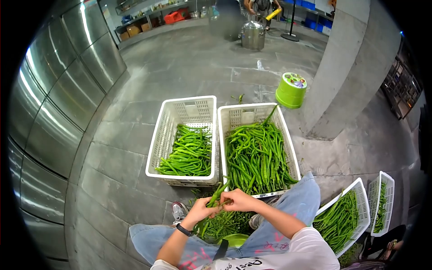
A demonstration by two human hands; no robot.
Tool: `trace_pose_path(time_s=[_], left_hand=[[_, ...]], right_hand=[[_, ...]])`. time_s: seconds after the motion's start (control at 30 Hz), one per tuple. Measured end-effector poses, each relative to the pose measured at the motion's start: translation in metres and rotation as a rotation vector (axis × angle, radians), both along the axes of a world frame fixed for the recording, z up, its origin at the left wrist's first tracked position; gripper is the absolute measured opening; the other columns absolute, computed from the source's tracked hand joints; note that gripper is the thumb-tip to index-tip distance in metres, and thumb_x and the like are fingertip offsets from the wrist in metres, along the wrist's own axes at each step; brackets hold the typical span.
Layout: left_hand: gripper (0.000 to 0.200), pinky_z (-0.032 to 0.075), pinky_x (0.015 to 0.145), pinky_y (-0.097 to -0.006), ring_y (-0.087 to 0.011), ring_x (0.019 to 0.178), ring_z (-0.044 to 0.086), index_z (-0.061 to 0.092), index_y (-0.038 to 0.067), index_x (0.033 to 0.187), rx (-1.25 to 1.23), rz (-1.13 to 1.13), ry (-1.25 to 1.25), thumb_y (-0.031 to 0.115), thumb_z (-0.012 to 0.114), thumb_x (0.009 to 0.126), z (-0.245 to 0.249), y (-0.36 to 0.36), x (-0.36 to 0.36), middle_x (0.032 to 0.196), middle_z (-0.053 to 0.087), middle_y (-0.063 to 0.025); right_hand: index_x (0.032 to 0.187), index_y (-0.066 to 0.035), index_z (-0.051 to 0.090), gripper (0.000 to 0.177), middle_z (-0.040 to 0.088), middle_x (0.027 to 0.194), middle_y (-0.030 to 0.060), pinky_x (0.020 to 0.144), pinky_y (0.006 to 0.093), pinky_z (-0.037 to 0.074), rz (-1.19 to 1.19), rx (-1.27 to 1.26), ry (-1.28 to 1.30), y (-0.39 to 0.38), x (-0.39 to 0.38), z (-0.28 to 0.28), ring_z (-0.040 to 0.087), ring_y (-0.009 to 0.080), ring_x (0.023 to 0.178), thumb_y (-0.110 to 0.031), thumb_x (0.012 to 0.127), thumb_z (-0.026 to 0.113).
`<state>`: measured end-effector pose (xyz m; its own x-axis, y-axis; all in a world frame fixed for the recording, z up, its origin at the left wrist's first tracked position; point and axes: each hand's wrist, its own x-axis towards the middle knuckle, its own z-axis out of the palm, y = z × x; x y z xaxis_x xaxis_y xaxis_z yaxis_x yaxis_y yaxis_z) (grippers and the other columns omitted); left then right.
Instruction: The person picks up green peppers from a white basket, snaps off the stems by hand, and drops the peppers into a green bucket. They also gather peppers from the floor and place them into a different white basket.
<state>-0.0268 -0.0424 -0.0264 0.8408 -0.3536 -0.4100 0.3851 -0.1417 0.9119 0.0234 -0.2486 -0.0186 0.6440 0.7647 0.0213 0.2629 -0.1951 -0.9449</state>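
Observation:
My left hand (201, 211) is closed around several long green peppers (217, 193) that point up and away from me. Beside it, my right hand (236, 200) pinches at the lower end of the peppers, its fingertips close to the left ones. In front of me are two white crates. The left crate (153, 144) holds green peppers in its near part, and the right crate (290, 148) is fuller, with one pepper leaning on its far corner. Below my hands, a pile of green stems and bits (229, 225) lies on the floor between my legs.
A green bucket-like stool (288, 95) stands beyond the right crate, near a concrete pillar (342, 85). Two more white crates (363, 202) with peppers are at the lower right, near another person's hand (398, 245). A metal pot (253, 37) and another person are far ahead.

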Motion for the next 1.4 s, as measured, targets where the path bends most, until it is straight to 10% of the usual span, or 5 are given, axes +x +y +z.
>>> trace_pose_path(time_s=[0.33,0.83,1.1,1.2,1.4], left_hand=[[0.015,0.045,0.051,-0.0245,-0.0096,0.057,0.057,0.061,0.0,0.093,0.148,-0.205,0.057,0.012,0.065,0.084,0.004,0.014,0.005,0.07,0.061,-0.0035],[0.013,0.043,0.051,-0.0231,-0.0087,0.057,0.055,0.061,0.0,0.092,-0.106,0.001,0.028,0.01,0.064,0.085,0.016,0.033,0.01,0.073,0.061,-0.0032],[0.023,0.042,0.046,-0.0225,-0.0072,0.051,0.053,0.06,0.005,0.099,0.106,0.046,0.06,0.024,0.065,0.087,0.019,0.039,0.012,0.066,0.057,-0.001],[0.024,0.042,0.045,-0.0225,-0.0069,0.05,0.052,0.06,0.004,0.103,0.165,-0.149,0.065,0.023,0.064,0.089,0.027,0.031,0.007,0.065,0.055,-0.0003],[0.029,0.045,0.049,-0.022,-0.0068,0.052,0.054,0.059,0.005,0.11,0.118,-0.235,-0.04,0.022,0.066,0.087,0.029,0.029,0.005,0.072,0.06,-0.0008]], right_hand=[[0.076,-0.001,0.052,0.018,0.061,0.067,0.0141,0.054,0.0347,0.048,-0.085,-0.001,-0.167,0.022,-0.024,-0.037,0.062,0.0281,0.058,-0.011,0.073,0.067],[0.079,-0.003,0.05,0.009,0.061,0.073,0.0034,0.055,0.021,0.042,-0.263,0.392,0.572,0.03,-0.039,-0.052,0.054,0.0055,0.063,-0.006,0.084,0.057],[0.124,-0.004,0.045,0.052,0.054,0.115,0.0102,0.081,0.0311,0.05,-0.053,0.053,0.278,0.018,-0.013,-0.071,0.057,0.0199,0.103,-0.023,0.083,0.069],[0.116,-0.003,0.049,0.036,0.057,0.097,0.0069,0.072,0.0264,0.05,-0.117,0.405,0.853,0.007,0.008,-0.029,0.06,0.0137,0.08,-0.02,0.088,0.063],[0.087,-0.002,0.057,0.012,0.059,0.071,0.0019,0.053,0.02,0.04,-0.145,0.275,0.687,0.002,0.007,-0.017,0.052,0.0069,0.058,-0.012,0.088,0.063]])
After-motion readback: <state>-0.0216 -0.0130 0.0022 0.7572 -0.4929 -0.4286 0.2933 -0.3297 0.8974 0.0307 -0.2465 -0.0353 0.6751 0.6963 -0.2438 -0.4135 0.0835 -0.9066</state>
